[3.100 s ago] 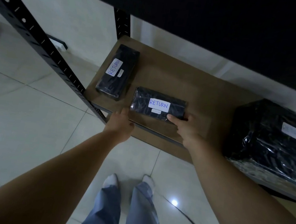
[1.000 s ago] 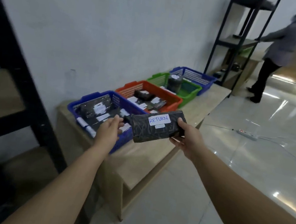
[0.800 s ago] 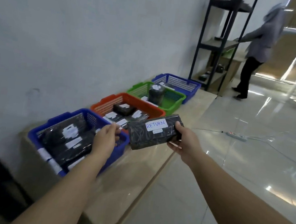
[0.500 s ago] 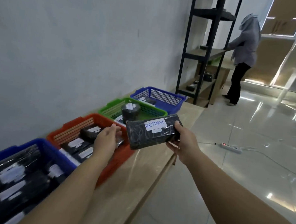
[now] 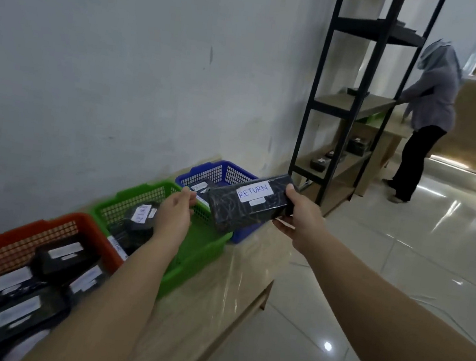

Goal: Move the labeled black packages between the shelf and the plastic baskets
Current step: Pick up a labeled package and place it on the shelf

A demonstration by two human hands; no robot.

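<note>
My right hand [image 5: 301,219] grips one end of a black wrapped package [image 5: 245,204] with a white label reading RETURN. It hangs in the air over the near rim of the far blue basket [image 5: 216,173] and the far corner of the green basket [image 5: 191,250]. My left hand [image 5: 173,215] hovers over the green basket with loosely curled fingers, just left of the package and not holding it. The green basket holds a few black labeled packages [image 5: 138,218]. The orange basket [image 5: 21,230] at the lower left holds several more.
The baskets stand in a row on a low wooden bench [image 5: 214,304] against a white wall. Beyond it rises a black metal shelf rack [image 5: 358,105] with small packages. A person [image 5: 427,114] stands at the rack's far side. Glossy tiled floor [image 5: 368,288] spreads to the right.
I have carried the package from the shelf along the bench, past the near blue and orange baskets, to the green and far blue ones. My left hand has let go of it.
</note>
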